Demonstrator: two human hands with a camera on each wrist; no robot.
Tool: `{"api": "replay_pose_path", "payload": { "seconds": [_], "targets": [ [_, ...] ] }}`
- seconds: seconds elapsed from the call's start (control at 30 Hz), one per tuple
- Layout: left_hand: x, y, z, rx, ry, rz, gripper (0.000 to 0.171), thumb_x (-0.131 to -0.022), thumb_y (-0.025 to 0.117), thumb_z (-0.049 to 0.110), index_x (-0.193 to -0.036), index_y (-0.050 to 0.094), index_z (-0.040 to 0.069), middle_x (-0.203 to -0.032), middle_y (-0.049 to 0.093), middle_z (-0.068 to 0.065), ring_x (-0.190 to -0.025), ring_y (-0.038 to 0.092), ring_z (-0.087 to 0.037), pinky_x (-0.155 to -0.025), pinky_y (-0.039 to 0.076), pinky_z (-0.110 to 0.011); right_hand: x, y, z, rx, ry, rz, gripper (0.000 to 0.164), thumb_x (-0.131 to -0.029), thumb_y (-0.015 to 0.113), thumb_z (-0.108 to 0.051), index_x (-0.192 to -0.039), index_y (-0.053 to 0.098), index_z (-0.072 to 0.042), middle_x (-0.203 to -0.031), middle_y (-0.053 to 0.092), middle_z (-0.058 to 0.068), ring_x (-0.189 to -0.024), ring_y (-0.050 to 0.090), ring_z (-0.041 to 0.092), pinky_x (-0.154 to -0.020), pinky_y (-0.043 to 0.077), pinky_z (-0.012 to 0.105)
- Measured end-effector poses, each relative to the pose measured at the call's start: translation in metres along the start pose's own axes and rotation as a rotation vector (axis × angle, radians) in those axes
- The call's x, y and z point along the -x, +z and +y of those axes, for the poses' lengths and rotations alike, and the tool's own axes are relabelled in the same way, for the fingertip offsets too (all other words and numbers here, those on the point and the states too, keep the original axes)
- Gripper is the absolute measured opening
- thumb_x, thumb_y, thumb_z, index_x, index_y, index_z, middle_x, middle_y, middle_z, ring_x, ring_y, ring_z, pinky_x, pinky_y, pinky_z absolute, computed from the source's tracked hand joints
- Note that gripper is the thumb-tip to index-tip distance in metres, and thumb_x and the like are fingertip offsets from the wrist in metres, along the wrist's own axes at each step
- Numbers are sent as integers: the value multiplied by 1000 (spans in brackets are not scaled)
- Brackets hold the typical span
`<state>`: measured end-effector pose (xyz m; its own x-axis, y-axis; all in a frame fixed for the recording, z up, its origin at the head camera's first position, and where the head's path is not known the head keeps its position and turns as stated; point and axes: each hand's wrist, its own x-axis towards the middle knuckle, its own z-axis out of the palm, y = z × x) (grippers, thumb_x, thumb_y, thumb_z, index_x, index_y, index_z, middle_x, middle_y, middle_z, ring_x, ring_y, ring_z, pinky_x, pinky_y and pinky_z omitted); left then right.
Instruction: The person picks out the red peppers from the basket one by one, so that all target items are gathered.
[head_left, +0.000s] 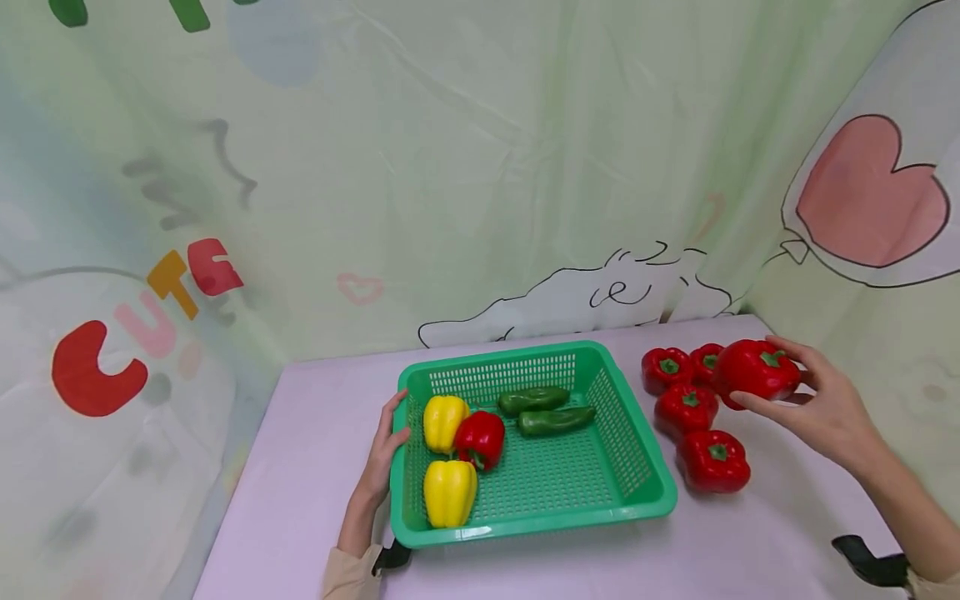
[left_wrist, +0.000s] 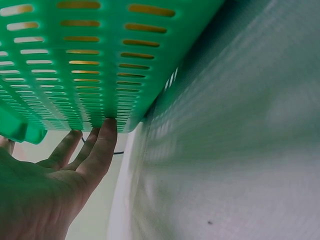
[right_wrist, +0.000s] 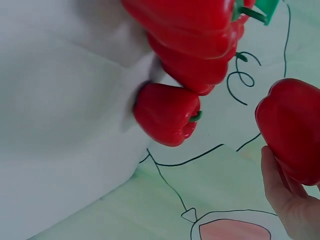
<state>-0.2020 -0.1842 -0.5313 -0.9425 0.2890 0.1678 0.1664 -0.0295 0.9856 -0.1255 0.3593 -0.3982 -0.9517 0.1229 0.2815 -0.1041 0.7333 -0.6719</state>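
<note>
My right hand (head_left: 828, 406) holds a red bell pepper (head_left: 756, 369) between thumb and fingers, raised above the others at the table's right; the right wrist view shows the same bell pepper (right_wrist: 295, 130) off the surface. Several more red bell peppers (head_left: 714, 461) stand just left of and below it. My left hand (head_left: 381, 454) rests on the left side of a green plastic basket (head_left: 562, 518); in the left wrist view its fingers (left_wrist: 102, 150) lie extended against the slotted wall. Inside the basket are two yellow bell peppers (head_left: 450, 493), one red bell pepper (head_left: 480, 440) and two long green peppers (head_left: 557, 421).
A pale lilac tabletop (head_left: 300, 492) carries the basket and the loose peppers. Behind it hangs a light green curtain (head_left: 465, 183) with printed drawings, which also runs along both sides, close to the right edge of the table.
</note>
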Motion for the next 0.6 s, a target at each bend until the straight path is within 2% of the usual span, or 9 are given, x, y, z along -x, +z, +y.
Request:
{"api": "replay_pose_path", "payload": {
  "seconds": [0.2, 0.37, 0.43, 0.5, 0.6],
  "targets": [
    [1, 1, -3, 6, -6, 0, 54, -104, 33, 20, -156, 19, 21, -162, 15, -12, -138, 28, -39, -107, 32, -56, 3, -2, 7, 32, 22, -1, 92, -80, 82, -17, -153, 27, -3, -134, 39, 32, -94, 33, -2, -55, 46, 14],
    [3, 2, -3, 0, -11, -3, 54, -104, 33, 19, -156, 18, 18, -161, 15, -14, -138, 27, -39, -108, 31, -55, 7, -2, 16, 52, 32, 6, 92, -79, 82, -19, -152, 28, -2, -134, 39, 32, -93, 32, -3, -55, 45, 13],
    [2, 2, -2, -4, -12, -3, 53, -105, 33, 21, -156, 18, 19, -161, 15, -14, -137, 28, -39, -107, 32, -55, 6, -2, 19, 61, 32, 12, 92, -80, 82, -19, -152, 29, -1, -133, 39, 33, -96, 37, 7, -55, 44, 12],
    [0, 2, 0, -8, -11, -1, 53, -104, 34, 22, -156, 19, 19, -161, 15, -14, -137, 29, -40, -106, 34, -54, 5, -2, 21, 73, 37, 12, 92, -80, 82, -19, -152, 29, -1, -133, 39, 34, -99, 41, 22, -54, 42, 11],
    [0, 1, 2, -15, -16, 6, 54, -104, 35, 23, -155, 19, 19, -161, 15, -14, -136, 30, -40, -104, 37, -53, 5, 0, 24, 72, 45, -9, 93, -80, 82, -18, -152, 26, 0, -135, 37, 37, -105, 38, 48, -54, 42, 13]
  ]
}}
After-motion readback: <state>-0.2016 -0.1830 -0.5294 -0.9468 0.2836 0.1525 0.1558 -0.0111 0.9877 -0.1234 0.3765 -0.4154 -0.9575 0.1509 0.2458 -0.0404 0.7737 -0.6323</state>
